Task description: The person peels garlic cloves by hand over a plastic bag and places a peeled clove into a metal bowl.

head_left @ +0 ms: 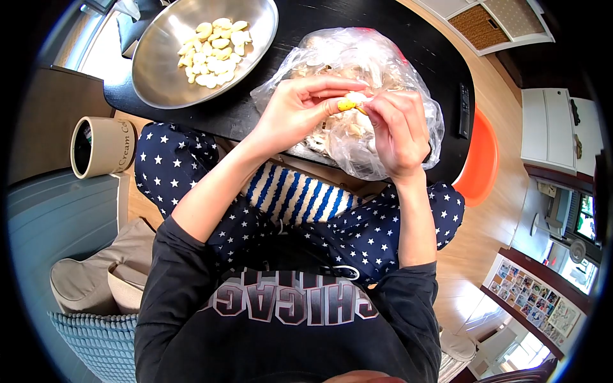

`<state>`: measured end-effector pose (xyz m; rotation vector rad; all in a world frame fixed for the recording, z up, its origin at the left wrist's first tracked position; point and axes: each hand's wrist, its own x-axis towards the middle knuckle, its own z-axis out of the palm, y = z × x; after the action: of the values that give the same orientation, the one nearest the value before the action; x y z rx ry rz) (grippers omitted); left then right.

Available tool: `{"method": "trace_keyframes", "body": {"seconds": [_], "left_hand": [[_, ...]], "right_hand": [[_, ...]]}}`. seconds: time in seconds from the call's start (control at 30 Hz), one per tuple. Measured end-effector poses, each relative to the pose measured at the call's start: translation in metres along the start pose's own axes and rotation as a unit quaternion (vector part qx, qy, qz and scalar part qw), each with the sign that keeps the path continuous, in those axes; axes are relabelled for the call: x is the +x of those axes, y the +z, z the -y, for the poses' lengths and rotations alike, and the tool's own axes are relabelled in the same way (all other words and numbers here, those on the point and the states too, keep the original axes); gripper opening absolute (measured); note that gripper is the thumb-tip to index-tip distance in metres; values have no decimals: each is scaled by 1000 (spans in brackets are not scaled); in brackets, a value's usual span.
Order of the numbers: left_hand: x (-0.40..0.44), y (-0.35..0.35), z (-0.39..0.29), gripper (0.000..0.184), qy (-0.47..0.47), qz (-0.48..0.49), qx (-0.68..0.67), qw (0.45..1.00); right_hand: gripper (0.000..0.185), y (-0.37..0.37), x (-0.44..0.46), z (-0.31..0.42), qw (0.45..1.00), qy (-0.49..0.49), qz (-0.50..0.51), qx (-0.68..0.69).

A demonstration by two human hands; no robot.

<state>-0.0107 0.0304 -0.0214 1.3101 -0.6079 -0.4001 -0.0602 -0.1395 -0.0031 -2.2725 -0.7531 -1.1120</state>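
Note:
My left hand [299,105] and my right hand [400,127] meet over a clear plastic bag [351,54]. Between their fingertips is a small whitish garlic clove [357,97], partly hidden by the fingers. A yellow, dotted wrap [345,105] covers the tip of my left thumb. The fingers of my right hand are curled in a pinch at the clove. Papery garlic skins fill the bag under both hands. To the left, a wide steel bowl [153,70] holds several peeled, pale yellow garlic cloves [214,54].
The black table [290,16] carries the bowl and bag, with a remote control [464,108] near its right edge. An orange seat [480,163] stands beyond that edge. A cream bin [110,147] stands at the left. A blue-striped cloth [300,195] lies between my knees.

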Motion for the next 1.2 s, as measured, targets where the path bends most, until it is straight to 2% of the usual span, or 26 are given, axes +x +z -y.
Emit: {"method": "trace_keyframes", "body": {"seconds": [0.13, 0.23, 0.33, 0.4, 0.53, 0.83, 0.93, 1.03, 1.07, 1.17, 1.2], "left_hand": [[0, 0, 0, 28, 1, 0, 2, 1000], [0, 1, -3, 28, -5, -2, -12, 1000], [1, 2, -3, 29, -2, -1, -28, 1000], [1, 2, -3, 30, -3, 9, -45, 999], [0, 2, -1, 31, -15, 17, -59, 998], [-2, 6, 5, 33, -54, 18, -141, 988], [1, 5, 6, 36, -52, -8, -190, 980], [3, 1, 7, 36, -52, -38, -177, 982], [4, 1, 7, 36, -52, -38, -177, 982], [5, 1, 8, 36, -67, -60, -207, 974], [5, 1, 9, 35, -72, -66, -219, 971]], "right_hand": [[22, 0, -1, -2, 1000, -4, 11, 5], [30, 1, -3, -2, 1000, 9, 11, 12], [30, 1, -4, -2, 999, 14, -19, 21], [30, 1, -4, -1, 999, 46, -24, 11], [29, 0, -2, -1, 999, 24, -29, 13], [28, 3, -5, 0, 999, 18, -29, 14], [26, 3, -5, 1, 999, 33, -35, 14], [16, 5, -7, -5, 990, 143, 13, -8], [16, 8, -10, -8, 990, 143, 13, -8], [9, 11, -17, -11, 957, 269, 111, 2], [9, 10, -16, -9, 957, 269, 112, 2]]}}
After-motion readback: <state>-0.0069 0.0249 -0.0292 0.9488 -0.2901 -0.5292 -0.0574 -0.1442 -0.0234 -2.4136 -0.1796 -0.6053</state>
